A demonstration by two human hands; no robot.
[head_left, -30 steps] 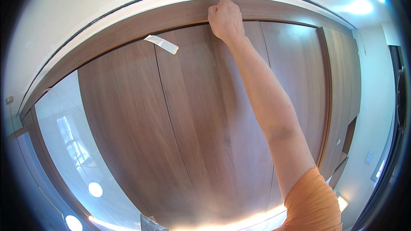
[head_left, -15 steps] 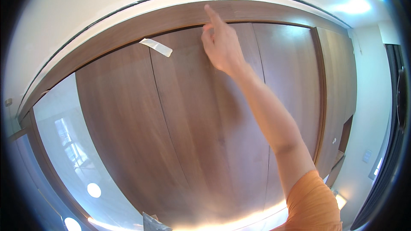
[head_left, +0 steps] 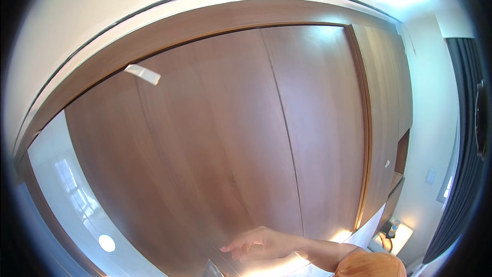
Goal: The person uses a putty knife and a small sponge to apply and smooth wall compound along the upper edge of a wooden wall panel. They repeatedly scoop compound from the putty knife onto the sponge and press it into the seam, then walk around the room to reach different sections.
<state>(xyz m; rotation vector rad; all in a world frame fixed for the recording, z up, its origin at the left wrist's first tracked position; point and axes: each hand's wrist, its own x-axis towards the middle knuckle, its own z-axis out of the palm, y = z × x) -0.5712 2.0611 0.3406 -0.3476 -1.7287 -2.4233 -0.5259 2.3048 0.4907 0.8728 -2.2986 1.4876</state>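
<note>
Room: a bedroom corner under a white ceiling [head_left: 102,15], a dark curtain [head_left: 461,174] hanging at the far right, and a lit bedside nook low on the right.
Wardrobe: tall brown wooden sliding doors [head_left: 230,123] fill the view; all look shut, their edges meeting in clean seams.
Mirror panel: a glossy pale door [head_left: 61,195] at the left, showing window reflections.
Top rail: the wooden header [head_left: 205,15] runs along above the doors, just under the ceiling.
Tape strip: a small white strip [head_left: 143,74] is stuck at the upper left of the doors, one end lifting away; it looks unpeeled, so that part seems left to do.
Right hand: the right hand [head_left: 261,243] is low and near, just in front of the door bottom, well apart from the strip; its grip is loose, fingers spread, holding nothing.
Left hand: not to be seen.
</note>
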